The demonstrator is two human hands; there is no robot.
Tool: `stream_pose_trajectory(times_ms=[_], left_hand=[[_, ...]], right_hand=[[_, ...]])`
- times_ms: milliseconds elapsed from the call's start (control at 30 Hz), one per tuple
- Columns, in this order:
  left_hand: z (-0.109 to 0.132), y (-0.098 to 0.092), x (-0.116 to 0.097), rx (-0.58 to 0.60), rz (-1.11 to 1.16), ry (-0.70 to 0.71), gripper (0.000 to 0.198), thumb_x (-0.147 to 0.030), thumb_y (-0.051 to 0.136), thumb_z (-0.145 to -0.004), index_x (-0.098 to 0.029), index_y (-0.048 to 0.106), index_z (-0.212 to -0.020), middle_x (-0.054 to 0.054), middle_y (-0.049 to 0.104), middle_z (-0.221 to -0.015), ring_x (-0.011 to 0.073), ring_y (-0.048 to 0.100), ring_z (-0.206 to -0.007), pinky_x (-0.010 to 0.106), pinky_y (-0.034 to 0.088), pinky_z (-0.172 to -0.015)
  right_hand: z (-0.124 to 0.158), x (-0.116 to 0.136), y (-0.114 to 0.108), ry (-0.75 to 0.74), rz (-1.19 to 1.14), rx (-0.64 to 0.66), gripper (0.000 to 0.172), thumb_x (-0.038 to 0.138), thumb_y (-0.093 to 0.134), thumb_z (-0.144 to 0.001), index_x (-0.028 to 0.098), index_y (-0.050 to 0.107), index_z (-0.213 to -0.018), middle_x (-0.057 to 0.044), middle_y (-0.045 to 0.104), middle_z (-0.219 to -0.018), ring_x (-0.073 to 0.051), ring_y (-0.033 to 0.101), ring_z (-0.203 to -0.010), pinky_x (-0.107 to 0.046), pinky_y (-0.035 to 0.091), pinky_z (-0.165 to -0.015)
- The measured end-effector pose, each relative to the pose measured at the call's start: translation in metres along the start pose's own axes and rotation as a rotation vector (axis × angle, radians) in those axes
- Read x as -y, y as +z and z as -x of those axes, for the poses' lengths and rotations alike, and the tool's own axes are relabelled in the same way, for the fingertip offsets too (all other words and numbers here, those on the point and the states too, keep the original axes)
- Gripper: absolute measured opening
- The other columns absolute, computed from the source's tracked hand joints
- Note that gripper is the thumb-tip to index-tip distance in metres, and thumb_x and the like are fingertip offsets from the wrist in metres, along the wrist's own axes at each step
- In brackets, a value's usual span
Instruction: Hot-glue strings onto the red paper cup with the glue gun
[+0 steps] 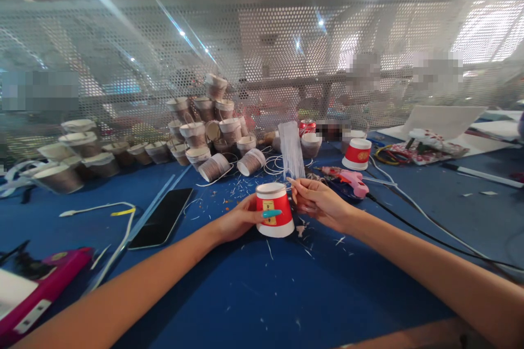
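A red and white paper cup (282, 212) stands upside down, its narrow end up, with a yellow label on its side. My left hand (241, 218) is closed around its left side, the teal-tipped thumb lying across the label. Around the cup's upper edge runs a thin greyish cord (272, 192). At the cup's upper right, my right hand (313, 199) pinches what looks like the end of this cord; the fingers partly hide it. Just behind the right hand lies a pink glue gun (354, 182) with a black cable.
Another red cup (357, 154) stands upside down at the right. Several brownish pots (196, 136) are stacked at the back, near a bundle of white strips (291, 150). A phone (161, 218) lies left; a magenta device (53, 283) sits front left. Scraps litter the blue table (262, 305).
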State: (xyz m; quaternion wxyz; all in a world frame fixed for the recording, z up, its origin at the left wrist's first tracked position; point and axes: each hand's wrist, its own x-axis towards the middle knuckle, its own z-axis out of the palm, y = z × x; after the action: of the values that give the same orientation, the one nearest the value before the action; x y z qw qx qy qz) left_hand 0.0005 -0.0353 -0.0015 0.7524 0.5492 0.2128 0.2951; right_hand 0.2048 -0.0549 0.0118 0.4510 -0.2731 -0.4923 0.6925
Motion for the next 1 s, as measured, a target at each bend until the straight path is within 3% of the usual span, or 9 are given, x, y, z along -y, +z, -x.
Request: stream_pose_trajectory(times_ms=[167, 367, 500, 667, 1000], left_hand=[[0.0001, -0.0021, -0.0005, 0.043, 0.043, -0.013, 0.050, -0.027, 0.075, -0.057, -0.011, 0.064, -0.102, 0.009, 0.070, -0.092, 0.0218, 0.063, -0.083, 0.033, 0.043, -0.079], [0.0021, -0.0020, 0.0026, -0.020, 0.025, 0.001, 0.048, -0.024, 0.078, -0.054, -0.014, 0.064, -0.099, 0.006, 0.070, -0.085, 0.0169, 0.062, -0.073, 0.028, 0.045, -0.068], [0.0027, -0.0005, 0.0018, -0.051, -0.040, -0.027, 0.056, -0.023, 0.081, -0.048, -0.014, 0.062, -0.100, 0.007, 0.069, -0.085, 0.0181, 0.063, -0.074, 0.030, 0.046, -0.070], [0.0027, 0.0033, -0.0019, -0.015, -0.075, -0.037, 0.054, -0.025, 0.078, -0.054, -0.012, 0.061, -0.103, 0.010, 0.069, -0.091, 0.0207, 0.063, -0.081, 0.032, 0.046, -0.075], [0.0027, -0.0034, 0.0029, -0.013, 0.024, -0.020, 0.053, -0.017, 0.077, -0.054, -0.013, 0.061, -0.105, 0.008, 0.070, -0.090, 0.0188, 0.064, -0.080, 0.031, 0.046, -0.076]], right_hand=[[0.0005, 0.0000, 0.0019, 0.006, 0.016, -0.008, 0.031, 0.042, 0.059, -0.080, 0.017, 0.050, -0.065, 0.010, 0.030, -0.038, -0.004, 0.023, -0.038, -0.020, 0.022, -0.043], [0.0011, -0.0011, 0.0026, 0.019, 0.027, 0.000, 0.031, 0.043, 0.059, -0.080, 0.017, 0.050, -0.065, 0.011, 0.030, -0.037, -0.004, 0.024, -0.038, -0.020, 0.027, -0.046], [0.0006, -0.0027, 0.0015, 0.011, 0.030, 0.012, 0.031, 0.043, 0.058, -0.081, 0.017, 0.051, -0.065, 0.011, 0.031, -0.038, -0.004, 0.023, -0.038, -0.020, 0.025, -0.045], [-0.0003, -0.0035, 0.0009, 0.006, 0.028, 0.022, 0.031, 0.041, 0.057, -0.082, 0.017, 0.051, -0.064, 0.011, 0.031, -0.038, -0.003, 0.020, -0.037, -0.019, 0.021, -0.042], [0.0014, -0.0018, 0.0017, 0.028, 0.033, 0.028, 0.031, 0.043, 0.056, -0.082, 0.017, 0.051, -0.065, 0.011, 0.030, -0.037, -0.004, 0.024, -0.038, -0.019, 0.028, -0.046]])
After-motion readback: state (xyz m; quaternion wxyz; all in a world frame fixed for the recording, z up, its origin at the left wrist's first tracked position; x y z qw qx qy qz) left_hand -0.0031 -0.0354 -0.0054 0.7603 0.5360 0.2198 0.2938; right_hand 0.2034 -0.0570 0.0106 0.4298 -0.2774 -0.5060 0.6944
